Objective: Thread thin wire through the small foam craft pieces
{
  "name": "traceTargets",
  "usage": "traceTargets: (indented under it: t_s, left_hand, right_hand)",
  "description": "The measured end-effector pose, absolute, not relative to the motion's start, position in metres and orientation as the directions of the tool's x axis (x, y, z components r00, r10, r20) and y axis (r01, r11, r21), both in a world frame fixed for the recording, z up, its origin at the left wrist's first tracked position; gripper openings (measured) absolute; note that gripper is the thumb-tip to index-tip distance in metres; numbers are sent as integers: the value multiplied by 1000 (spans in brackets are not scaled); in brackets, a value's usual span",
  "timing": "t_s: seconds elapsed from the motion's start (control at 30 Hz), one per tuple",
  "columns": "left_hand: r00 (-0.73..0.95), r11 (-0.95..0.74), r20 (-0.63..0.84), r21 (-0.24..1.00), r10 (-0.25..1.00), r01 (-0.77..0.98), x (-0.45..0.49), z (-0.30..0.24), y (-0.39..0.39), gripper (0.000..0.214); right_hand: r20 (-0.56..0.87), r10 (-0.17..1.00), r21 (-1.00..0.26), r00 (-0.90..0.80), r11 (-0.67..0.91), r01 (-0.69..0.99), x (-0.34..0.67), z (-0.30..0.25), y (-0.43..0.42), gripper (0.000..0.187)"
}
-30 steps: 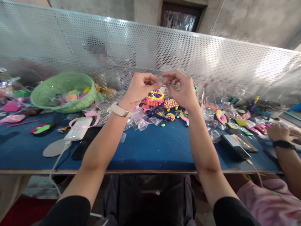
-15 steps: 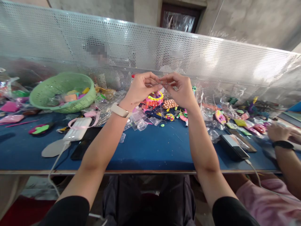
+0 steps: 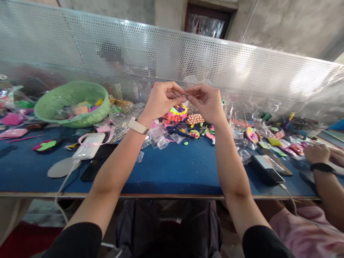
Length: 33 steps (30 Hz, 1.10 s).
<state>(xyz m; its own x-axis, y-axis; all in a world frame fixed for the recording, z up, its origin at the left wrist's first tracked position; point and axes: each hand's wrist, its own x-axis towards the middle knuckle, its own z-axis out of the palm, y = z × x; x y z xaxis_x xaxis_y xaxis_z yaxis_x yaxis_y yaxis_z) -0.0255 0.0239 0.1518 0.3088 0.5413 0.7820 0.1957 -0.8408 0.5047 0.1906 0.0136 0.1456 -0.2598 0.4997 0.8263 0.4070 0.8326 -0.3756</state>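
Observation:
Both hands are raised over the back of the blue table, fingertips meeting. My left hand (image 3: 163, 98), with a pale band on its wrist, is closed in a pinch of thumb and fingers. Opposite it, my right hand (image 3: 205, 100) pinches in the same way. Something thin and dark seems to lie between the fingertips, too small to name. Behind and below them are a yellow-edged, colourful clay-like piece (image 3: 177, 113) and a bumpy orange-brown piece (image 3: 195, 118). A round yellow-and-pink piece (image 3: 194, 134) and a small green bit (image 3: 185, 143) lie nearer me.
A green basket (image 3: 72, 123) holding coloured packets stands at left. Near my left forearm are a white power bank (image 3: 90, 146) and a dark phone (image 3: 94, 166). A black device (image 3: 267, 170) lies at right, beside a co-worker's hand (image 3: 317, 154). A perforated metal screen (image 3: 172, 53) backs the table.
My hands stay almost in place, fingertips still together, with only a slight shift of the fingers. The view has moved a little. The co-worker's hands have shifted slightly left.

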Motion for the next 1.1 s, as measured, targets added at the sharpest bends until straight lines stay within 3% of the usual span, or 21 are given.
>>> traceTargets:
  t_s: [0.4,0.63,1.1]
  left_hand:
    - [307,-855,798,482,519,193,-31,152,24,31]
    - [293,-839,786,522,544,157,-29,151,28,35]
    - [362,-786,704,594,611,171,-29,145,35,47]
  right_hand:
    - [837,501,-396,-218,831,390,185,142,21,12]
    - [800,552,-457,-235,815,357,189,141,20,32]
    - [782,583,-497,-221,797,345,184,142,18,19]
